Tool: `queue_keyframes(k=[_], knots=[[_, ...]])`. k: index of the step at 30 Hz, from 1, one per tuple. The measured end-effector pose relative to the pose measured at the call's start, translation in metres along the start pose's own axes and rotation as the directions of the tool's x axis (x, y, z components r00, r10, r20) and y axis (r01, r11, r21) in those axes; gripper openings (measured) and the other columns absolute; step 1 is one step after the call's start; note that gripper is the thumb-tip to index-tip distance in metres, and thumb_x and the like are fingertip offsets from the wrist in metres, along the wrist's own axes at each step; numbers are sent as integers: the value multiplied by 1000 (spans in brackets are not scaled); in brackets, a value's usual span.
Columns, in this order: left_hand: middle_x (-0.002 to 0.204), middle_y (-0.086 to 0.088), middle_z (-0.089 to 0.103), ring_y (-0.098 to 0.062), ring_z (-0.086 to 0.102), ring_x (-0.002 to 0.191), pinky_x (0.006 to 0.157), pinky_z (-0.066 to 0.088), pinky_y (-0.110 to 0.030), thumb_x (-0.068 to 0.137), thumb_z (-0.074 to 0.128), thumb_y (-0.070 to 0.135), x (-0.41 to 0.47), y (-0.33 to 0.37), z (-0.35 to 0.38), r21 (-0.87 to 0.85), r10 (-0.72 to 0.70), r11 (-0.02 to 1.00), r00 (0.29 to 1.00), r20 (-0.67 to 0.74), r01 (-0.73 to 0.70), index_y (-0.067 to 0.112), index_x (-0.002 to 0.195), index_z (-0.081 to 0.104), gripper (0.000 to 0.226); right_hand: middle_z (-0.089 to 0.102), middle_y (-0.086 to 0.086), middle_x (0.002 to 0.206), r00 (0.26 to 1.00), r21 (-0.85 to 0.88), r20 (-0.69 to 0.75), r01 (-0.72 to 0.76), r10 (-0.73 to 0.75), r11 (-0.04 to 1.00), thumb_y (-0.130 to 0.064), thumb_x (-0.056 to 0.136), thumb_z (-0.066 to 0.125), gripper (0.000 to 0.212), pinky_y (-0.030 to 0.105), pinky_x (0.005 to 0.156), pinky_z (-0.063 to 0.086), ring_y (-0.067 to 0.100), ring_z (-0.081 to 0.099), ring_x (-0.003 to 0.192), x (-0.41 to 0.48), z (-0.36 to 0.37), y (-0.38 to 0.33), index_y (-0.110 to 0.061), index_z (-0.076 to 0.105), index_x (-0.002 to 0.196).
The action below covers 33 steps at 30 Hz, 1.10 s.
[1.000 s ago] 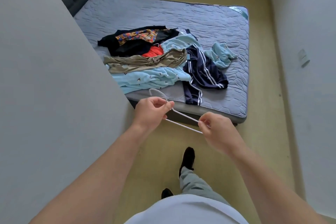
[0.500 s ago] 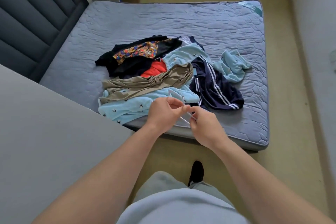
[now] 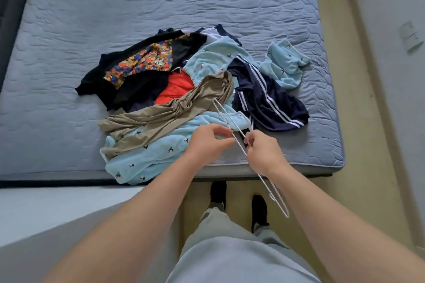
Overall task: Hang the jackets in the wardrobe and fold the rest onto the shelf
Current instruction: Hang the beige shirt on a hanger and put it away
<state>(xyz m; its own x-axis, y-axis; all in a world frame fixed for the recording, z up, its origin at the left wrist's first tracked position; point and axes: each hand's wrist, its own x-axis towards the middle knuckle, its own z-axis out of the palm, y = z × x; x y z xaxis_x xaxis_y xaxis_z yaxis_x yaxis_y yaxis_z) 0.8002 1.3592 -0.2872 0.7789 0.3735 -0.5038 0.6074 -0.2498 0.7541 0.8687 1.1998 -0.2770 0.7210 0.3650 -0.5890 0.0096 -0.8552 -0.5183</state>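
Note:
A heap of clothes lies on the blue-grey mattress (image 3: 161,7): a black jacket with a colourful patterned lining (image 3: 142,62), a red garment (image 3: 177,89), an olive-brown top (image 3: 165,115), light blue fleece pieces (image 3: 161,151) and a navy track jacket with white stripes (image 3: 264,96). Over the near edge of the heap I hold thin white wire hangers (image 3: 223,112). My left hand (image 3: 207,142) pinches the wire. My right hand (image 3: 264,154) grips it too, and a hanger (image 3: 276,197) sticks out below that hand toward the floor.
A grey surface (image 3: 46,209) fills the lower left, close to the bed's near edge. My feet in black socks (image 3: 258,209) stand on the yellowish floor (image 3: 358,190). A wall with a white socket (image 3: 411,37) runs along the right. A dark headboard (image 3: 9,7) is at left.
I have stepped closer to the bed and the view now looks straight down on it. Both hands moved out over the clothes, and the hangers now point away from me.

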Motion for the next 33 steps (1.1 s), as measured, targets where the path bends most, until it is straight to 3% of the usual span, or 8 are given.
queue_keyframes(k=[4,8,13,16,21,27,30,33], knots=[[90,11,75,-14,71,92,82,58,-34,83,71,23,70,-56,-33,42,-191,981,981,-29,192,28,89,74,9,60,-1,96,995,-6,8,-101,101,995,-3,86,45,24,37,68,53,17,58,80,35,26,-13,-25,54,90],[109,-3,72,-25,67,106,89,53,-34,89,62,21,141,-121,-62,231,-319,917,945,-70,327,19,110,71,23,63,-8,89,979,-22,14,-204,204,979,-28,90,59,9,34,65,50,14,60,78,69,58,-19,-29,52,84],[108,-8,69,-31,63,102,80,44,-29,90,59,10,204,-179,-76,428,-369,826,926,-79,366,15,101,71,17,62,-7,86,963,-161,19,-264,270,951,-68,90,51,40,33,63,43,20,61,83,104,95,-31,-29,47,81],[110,-10,68,-33,63,103,81,49,-32,86,54,8,232,-209,-78,491,-401,775,910,-105,398,10,96,70,19,63,2,87,965,-150,-4,-258,260,954,-66,95,40,49,37,67,50,28,61,81,126,115,-39,-19,49,81],[134,-15,55,-35,46,129,100,45,-41,87,44,19,264,-267,-87,747,-515,550,856,-48,373,18,127,64,45,61,10,80,970,82,14,-244,243,966,-43,101,42,37,43,71,51,32,52,71,157,142,-38,-12,45,80],[169,-8,0,-35,5,153,118,25,-55,93,34,17,261,-315,-95,830,-708,347,703,-74,437,13,153,39,60,59,7,79,988,126,38,-151,147,981,-47,104,36,44,38,62,45,26,55,69,174,162,-33,-8,50,89],[160,-13,32,-37,31,145,113,37,-53,91,40,15,252,-328,-101,762,-685,394,717,-128,513,6,140,51,51,61,6,82,989,137,28,-151,148,979,-49,104,36,46,37,66,46,26,58,75,179,168,-32,-8,53,92],[122,-15,65,-36,60,113,98,50,-41,88,50,15,248,-327,-108,604,-548,544,792,-270,582,7,113,67,30,62,5,81,989,141,28,-146,143,979,-50,104,35,47,37,67,47,25,59,77,176,171,-33,-9,54,92]])
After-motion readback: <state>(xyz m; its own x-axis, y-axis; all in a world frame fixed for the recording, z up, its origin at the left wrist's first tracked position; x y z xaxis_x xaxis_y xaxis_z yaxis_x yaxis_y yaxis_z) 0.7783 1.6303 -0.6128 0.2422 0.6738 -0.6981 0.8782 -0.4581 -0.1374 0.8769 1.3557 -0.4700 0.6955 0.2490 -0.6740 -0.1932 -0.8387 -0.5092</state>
